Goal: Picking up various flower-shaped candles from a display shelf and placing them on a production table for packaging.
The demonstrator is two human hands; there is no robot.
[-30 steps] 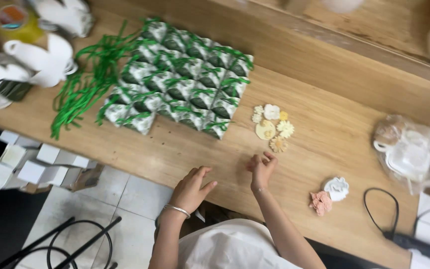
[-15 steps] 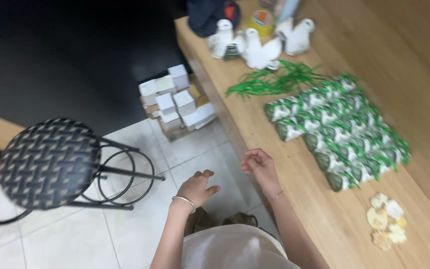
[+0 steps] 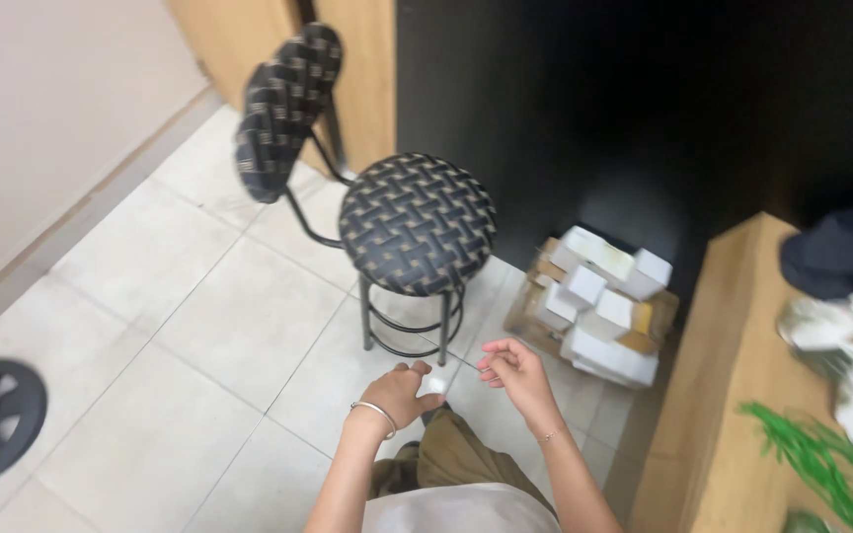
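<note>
Though blurred, small white cube [image 3: 435, 383], seemingly at left hand [image 3: 402, 393] fingertips.

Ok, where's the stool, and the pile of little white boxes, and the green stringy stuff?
stool [image 3: 417, 222], head view, middle of the woven round seat.
pile of white boxes [image 3: 599, 311], head view, on a white box mid-pile, on the floor.
green strands [image 3: 816, 464], head view, on the strands atop the wooden table.

hands: left [image 3: 402, 395] holds small white piece [image 3: 436, 383] | right [image 3: 511, 370] open | stool [image 3: 417, 222] near
</note>
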